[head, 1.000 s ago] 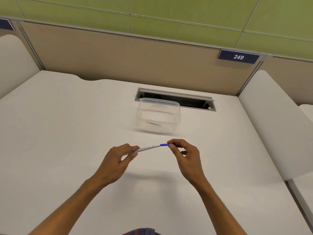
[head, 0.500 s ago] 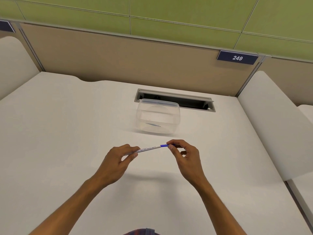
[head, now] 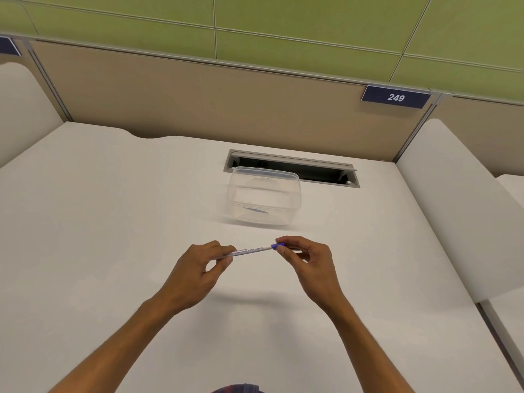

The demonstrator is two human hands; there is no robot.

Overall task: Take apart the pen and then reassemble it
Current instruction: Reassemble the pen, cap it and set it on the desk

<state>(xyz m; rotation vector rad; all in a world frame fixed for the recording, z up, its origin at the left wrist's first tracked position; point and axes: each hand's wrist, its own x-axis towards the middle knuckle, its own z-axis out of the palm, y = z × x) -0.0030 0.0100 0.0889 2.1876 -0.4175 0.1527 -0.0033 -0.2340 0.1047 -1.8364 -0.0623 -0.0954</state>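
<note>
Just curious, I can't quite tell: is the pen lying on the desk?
No, the pen is held above the desk, gripped by the left hand and right hand.

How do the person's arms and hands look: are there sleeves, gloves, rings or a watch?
Both forearms are bare to the bottom edge of the picture, with no sleeves in view. The left hand and the right hand wear no gloves. No ring, watch or bracelet shows on the fingers or wrists that are visible.

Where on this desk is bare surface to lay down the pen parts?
Bare white desk lies left of the clear plastic container, and between it and the right divider. It is crowded only where the left hand and right hand hold the white pen.
</note>
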